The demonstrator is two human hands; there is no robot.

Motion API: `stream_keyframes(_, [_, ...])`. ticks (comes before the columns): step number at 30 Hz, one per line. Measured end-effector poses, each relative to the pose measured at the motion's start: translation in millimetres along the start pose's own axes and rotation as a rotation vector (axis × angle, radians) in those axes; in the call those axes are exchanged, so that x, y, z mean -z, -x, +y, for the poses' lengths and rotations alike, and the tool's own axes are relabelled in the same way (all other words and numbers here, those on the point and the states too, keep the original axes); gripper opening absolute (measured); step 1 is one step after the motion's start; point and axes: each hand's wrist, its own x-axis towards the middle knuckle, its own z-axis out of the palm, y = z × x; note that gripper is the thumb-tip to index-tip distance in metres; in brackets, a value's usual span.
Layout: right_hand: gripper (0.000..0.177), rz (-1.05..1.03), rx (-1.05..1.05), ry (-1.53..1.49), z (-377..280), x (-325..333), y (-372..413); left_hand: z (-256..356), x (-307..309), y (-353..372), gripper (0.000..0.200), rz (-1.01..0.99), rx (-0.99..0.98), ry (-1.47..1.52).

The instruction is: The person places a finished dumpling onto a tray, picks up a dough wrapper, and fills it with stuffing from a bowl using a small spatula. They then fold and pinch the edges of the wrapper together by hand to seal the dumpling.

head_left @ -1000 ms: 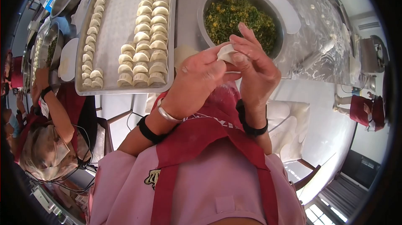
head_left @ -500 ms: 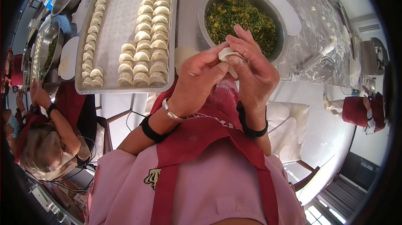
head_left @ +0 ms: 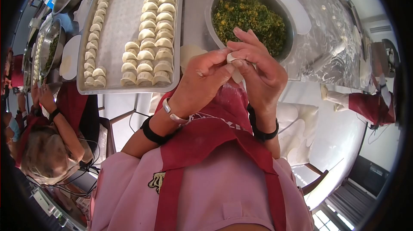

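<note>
Between my two hands, in front of my red apron, is a pale folded dumpling (head_left: 236, 75), partly covered by my fingers. My left hand (head_left: 206, 80) pinches its left side with thumb and forefinger. From the right, my right hand (head_left: 262, 72) presses the upper edge with thumb and forefinger, its other fingers raised. Just beyond my hands stands a metal bowl (head_left: 208, 16) of chopped green and yellow filling (head_left: 249, 16). To the left lies a metal tray (head_left: 118, 29) with rows of dumplings (head_left: 146, 44). A flat round wrapper (head_left: 191, 55) lies partly hidden behind my left hand.
White scrapers (head_left: 296, 14) lie by the bowl. The table (head_left: 320, 29) is floury at the right, with a rolling pin (head_left: 322, 58). A co-worker (head_left: 51, 145) sits at the far left near other bowls; another person (head_left: 370, 108) stands far right.
My right fingers have shifted slightly over the dumpling's edge, covering more of it. The person at the far right has moved. The view has shifted slightly.
</note>
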Motion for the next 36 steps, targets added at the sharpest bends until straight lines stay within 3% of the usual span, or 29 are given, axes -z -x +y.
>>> stream_keyframes(3, [0.014,-0.029,0.019,0.070,-1.0,0.7,-0.5,-2.2,3.6,1.4,0.025,-0.007,0.007,-0.103])
stream_keyframes(18, [0.022,-0.070,0.051,0.011,-1.4,1.7,1.7,3.2,2.7,2.3,0.021,-0.011,0.016,-0.057])
stream_keyframes(27, [0.016,-0.068,0.133,0.109,-1.7,0.4,0.0,-4.4,6.1,0.4,0.019,-0.008,-0.003,-0.218])
stream_keyframes(30, [0.018,-0.071,0.140,0.133,0.1,0.6,0.9,2.1,0.0,1.3,0.018,0.030,0.032,-0.094])
stream_keyframes(33, [0.023,-0.025,-0.132,-0.164,-5.1,-2.1,6.4,3.1,2.9,2.2,0.021,-0.013,0.020,-0.076])
stream_keyframes(36, [0.028,-0.049,-0.102,-0.183,-4.3,-2.5,5.5,0.9,2.7,3.5,0.023,0.011,0.028,-0.102])
